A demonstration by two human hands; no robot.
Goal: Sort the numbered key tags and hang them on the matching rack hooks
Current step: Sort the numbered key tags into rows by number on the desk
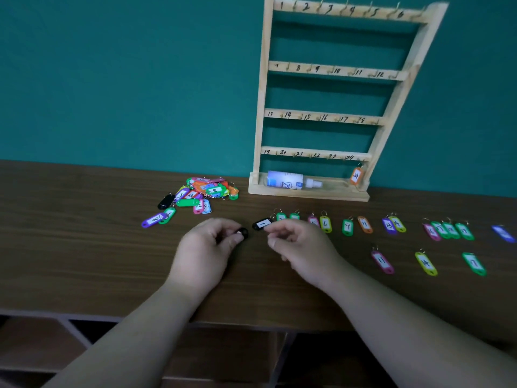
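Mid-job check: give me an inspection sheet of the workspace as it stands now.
Surface: brown wooden tabletop, tags spread across it.
Job's things: pale wooden rack with numbered hooks, one orange tag 24 hung; mixed pile of coloured tags on the left; sorted row of tags on the right.
Clutter: white spray bottle lying in the rack base.
Grippers: left hand pinches a small black tag; right hand at black tag numbered 1, grip unclear.
Cables: nothing seen.
Surroundings: teal wall; brown shelving below.

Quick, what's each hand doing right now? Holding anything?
Left hand: grips a small black key tag.
Right hand: pinches the end of the black key tag numbered 1.
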